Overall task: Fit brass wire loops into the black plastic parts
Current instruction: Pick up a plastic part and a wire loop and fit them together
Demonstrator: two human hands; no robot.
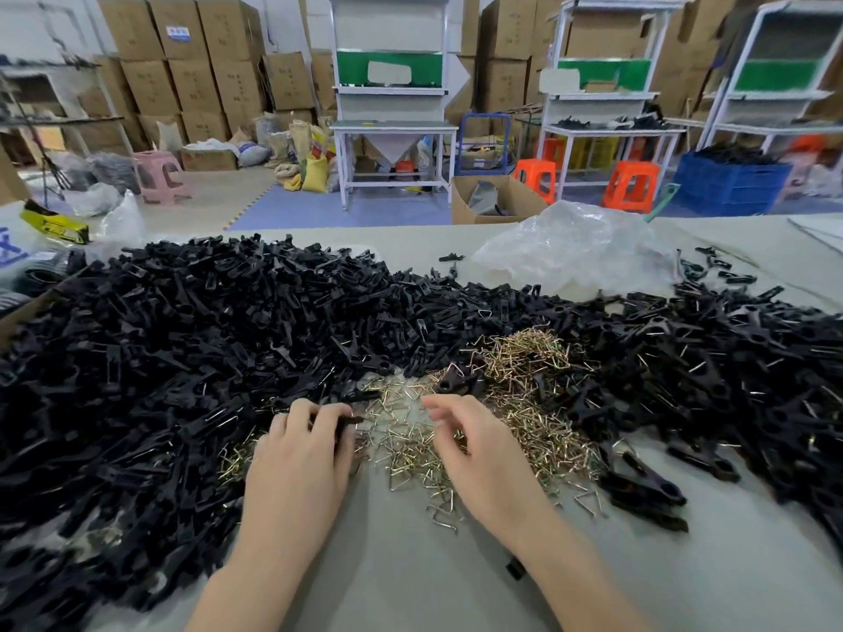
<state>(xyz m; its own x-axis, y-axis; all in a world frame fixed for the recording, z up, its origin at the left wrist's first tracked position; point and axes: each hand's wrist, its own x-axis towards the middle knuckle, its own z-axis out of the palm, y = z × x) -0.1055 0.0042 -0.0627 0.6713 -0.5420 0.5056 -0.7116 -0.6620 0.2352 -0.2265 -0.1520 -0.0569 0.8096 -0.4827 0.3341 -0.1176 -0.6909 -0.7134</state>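
Black moulded plastic parts (191, 339) lie heaped across the grey tabletop (410, 577), to left and right. Brass-coloured bent wire loops (524, 403) form a smaller pile between the heaps, near centre. Left hand (301, 458): fingers curled round a single black plastic piece (349, 419), held at the left edge of the loop pile. Right hand (474, 453): fingers bent down over the loops, blurred; cannot tell whether it grasps anything. Blue label (178, 33) on a stacked cardboard box (137, 25): writing illegible.

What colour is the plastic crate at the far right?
The crate is blue; the head view shows it best.
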